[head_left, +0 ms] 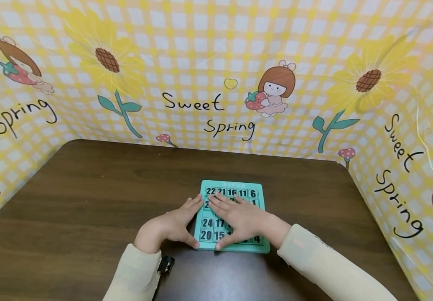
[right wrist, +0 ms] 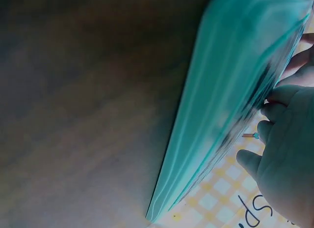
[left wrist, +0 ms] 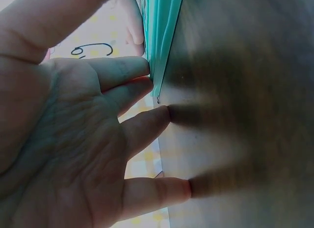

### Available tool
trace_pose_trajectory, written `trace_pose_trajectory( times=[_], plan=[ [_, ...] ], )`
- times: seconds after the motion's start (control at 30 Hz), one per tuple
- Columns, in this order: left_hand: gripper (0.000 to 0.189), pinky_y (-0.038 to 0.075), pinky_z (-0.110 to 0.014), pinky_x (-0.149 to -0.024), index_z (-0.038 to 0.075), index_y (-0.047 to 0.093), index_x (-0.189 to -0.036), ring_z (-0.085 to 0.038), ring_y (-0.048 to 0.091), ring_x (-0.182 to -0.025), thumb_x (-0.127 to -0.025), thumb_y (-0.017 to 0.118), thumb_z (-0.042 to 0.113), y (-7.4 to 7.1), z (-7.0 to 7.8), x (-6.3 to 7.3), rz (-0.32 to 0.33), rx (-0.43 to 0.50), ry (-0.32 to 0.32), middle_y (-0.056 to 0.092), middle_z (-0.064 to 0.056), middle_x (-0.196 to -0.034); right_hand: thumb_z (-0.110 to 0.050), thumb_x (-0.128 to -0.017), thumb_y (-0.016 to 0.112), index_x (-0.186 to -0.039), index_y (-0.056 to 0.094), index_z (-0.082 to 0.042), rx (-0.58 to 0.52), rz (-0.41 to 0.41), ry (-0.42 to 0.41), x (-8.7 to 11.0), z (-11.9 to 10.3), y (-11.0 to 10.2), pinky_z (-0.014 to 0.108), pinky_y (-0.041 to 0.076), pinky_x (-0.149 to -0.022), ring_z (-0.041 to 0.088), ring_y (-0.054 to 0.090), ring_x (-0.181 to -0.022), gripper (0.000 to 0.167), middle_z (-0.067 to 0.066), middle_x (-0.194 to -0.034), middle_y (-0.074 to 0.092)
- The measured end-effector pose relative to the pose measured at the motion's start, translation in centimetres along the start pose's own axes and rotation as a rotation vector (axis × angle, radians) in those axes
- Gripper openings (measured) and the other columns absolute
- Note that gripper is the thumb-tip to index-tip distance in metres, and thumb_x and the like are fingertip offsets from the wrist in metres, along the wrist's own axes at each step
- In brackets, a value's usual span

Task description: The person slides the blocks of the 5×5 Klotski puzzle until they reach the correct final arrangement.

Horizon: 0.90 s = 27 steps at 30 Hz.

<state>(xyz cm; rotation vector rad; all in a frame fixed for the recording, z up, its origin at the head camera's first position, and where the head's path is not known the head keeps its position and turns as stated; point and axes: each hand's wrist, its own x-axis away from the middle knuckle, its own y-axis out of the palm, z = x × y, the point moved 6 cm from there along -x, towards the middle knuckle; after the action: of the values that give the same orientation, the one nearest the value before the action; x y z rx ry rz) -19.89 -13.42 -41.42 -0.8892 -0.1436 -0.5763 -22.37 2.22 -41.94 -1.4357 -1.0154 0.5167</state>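
Note:
A teal number sliding puzzle (head_left: pixel 233 185) lies flat on the table, its white tiles bearing black numbers such as 22, 21, 16, 11 and 6 along the far row. At its left side is my left hand (head_left: pixel 177 221), fingers spread and mostly straight. Its thumb touches the near left corner, and in the left wrist view two fingertips (left wrist: pixel 142 66) touch the teal side wall. Over the tiles lies my right hand (head_left: pixel 244 219), with fingertips on the upper left part and the thumb on the near row. That hand hides many middle tiles. The right wrist view shows the puzzle's thick side (right wrist: pixel 196 105).
The dark brown wooden table (head_left: pixel 88 200) extends around the puzzle. A yellow checked cloth (head_left: pixel 194 50) with flowers and lettering stands behind and at both sides. A small black device (head_left: pixel 166 264) sits at my left cuff.

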Motion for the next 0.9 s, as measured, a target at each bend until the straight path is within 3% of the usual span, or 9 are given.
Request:
trace_pose_trajectory(
  times=[0.23, 0.57, 0.9],
  plan=[
    [0.114, 0.023, -0.060, -0.118, 0.007, 0.018, -0.159, -0.034, 0.004, -0.156, -0.072, 0.090, 0.019, 0.0, 0.0, -0.1, -0.005, -0.004, 0.014, 0.006, -0.007, -0.169, -0.080, -0.082, 0.052, -0.161, 0.010, -0.015, -0.016, -0.016, -0.006, 0.6, -0.7, 0.4, 0.056, 0.015, -0.123, 0.017, -0.002, -0.156, 0.111, -0.003, -0.169, 0.001],
    [0.113, 0.022, -0.059, -0.119, 0.004, 0.018, -0.159, -0.036, 0.002, -0.155, -0.073, 0.089, 0.018, -0.1, 0.0, -0.1, -0.018, -0.004, 0.034, 0.004, -0.010, -0.169, -0.075, -0.087, 0.051, -0.161, 0.013, -0.016, -0.031, -0.007, -0.023, 1.0, -1.0, 0.6, 0.056, 0.018, -0.122, 0.016, -0.002, -0.156, 0.102, -0.003, -0.169, 0.002],
    [0.114, 0.021, -0.058, -0.120, 0.004, 0.017, -0.159, -0.037, 0.003, -0.155, -0.072, 0.089, 0.019, 0.0, 0.0, -0.1, -0.016, -0.002, 0.036, 0.005, -0.010, -0.169, -0.072, -0.091, 0.047, -0.161, 0.010, -0.014, -0.068, 0.016, -0.014, 0.0, 0.6, -0.5, 0.058, 0.016, -0.122, 0.021, -0.003, -0.157, 0.098, 0.001, -0.169, -0.001]
  ],
)
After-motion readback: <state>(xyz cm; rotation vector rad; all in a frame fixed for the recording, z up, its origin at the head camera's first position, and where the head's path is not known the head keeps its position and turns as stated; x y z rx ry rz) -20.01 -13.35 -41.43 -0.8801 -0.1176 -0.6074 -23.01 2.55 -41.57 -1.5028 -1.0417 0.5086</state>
